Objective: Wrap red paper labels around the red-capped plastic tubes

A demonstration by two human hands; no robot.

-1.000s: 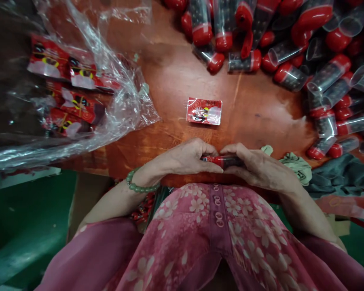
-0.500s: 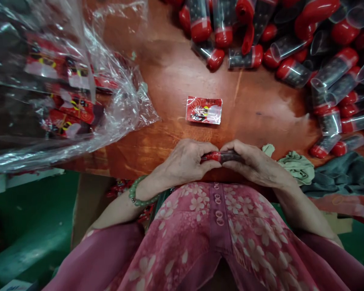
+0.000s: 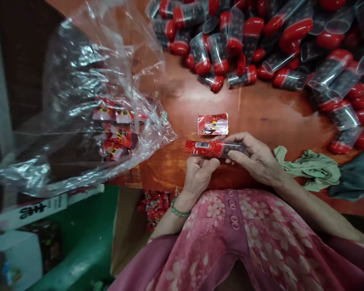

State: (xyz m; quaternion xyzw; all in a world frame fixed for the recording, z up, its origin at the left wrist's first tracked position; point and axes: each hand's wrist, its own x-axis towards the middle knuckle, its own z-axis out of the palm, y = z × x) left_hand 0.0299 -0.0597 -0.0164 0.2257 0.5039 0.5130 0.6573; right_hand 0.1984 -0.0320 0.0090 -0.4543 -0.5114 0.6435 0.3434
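In front of my body I hold a clear plastic tube point(image 3: 226, 149) level. From its left end sticks a red printed piece point(image 3: 200, 148) with a barcode, like a card or wrapper. My right hand point(image 3: 257, 161) pinches the tube near its right end, thumb in front and fingers behind. Just below the red piece, my left hand point(image 3: 198, 173) is curled with fingers under and behind it; its exact contact is partly hidden. Right behind the tube, a stack of small red packets point(image 3: 212, 124) lies on the wooden table point(image 3: 182, 101).
Clear tubes with red caps point(image 3: 217, 48) are heaped along the back and right. A clear plastic bag point(image 3: 79, 121) with red packets in it lies at left. Green cloth point(image 3: 317, 167) and dark cloth point(image 3: 356, 173) sit at right. Below the table edge stands a cardboard box point(image 3: 124, 226).
The view has shifted left. My left hand has uncurled from the tube's left end and dropped lower, so the barcoded red piece now shows. My right hand still grips the tube.
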